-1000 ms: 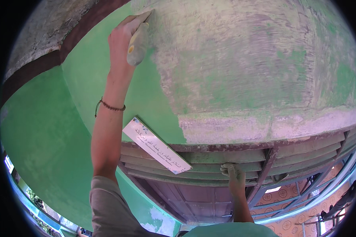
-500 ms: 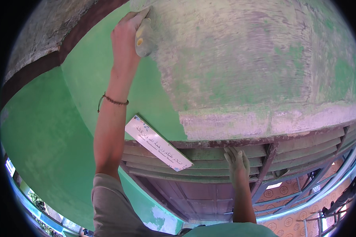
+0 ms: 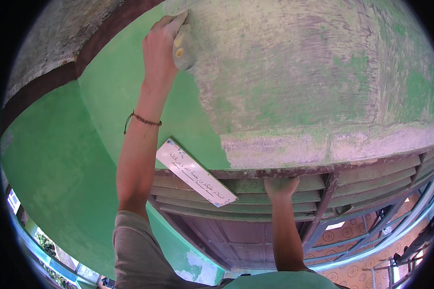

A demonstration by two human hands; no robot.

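Up at the top left, my left hand is closed round a dusty grey hand scraper with yellow patches on its rounded body. The tool lies against the wall, where smooth green paint meets a rough, pale, scraped patch. Its working edge is mostly hidden by my fingers. My right hand is raised to the wooden slats just under the dark beam. Its fingers are bent out of sight at the gap beneath the beam, so their grip does not show.
A white sign with lettering hangs tilted across the beam and slats. Below are a brown panelled door and a blue-framed opening. A dark red trim runs along the upper left. Far below right lies a patterned floor.
My left hand and the scraper have shifted slightly right in the view. My right hand has moved a little left and up, its fingers going from visible against the slats to hidden at the gap.
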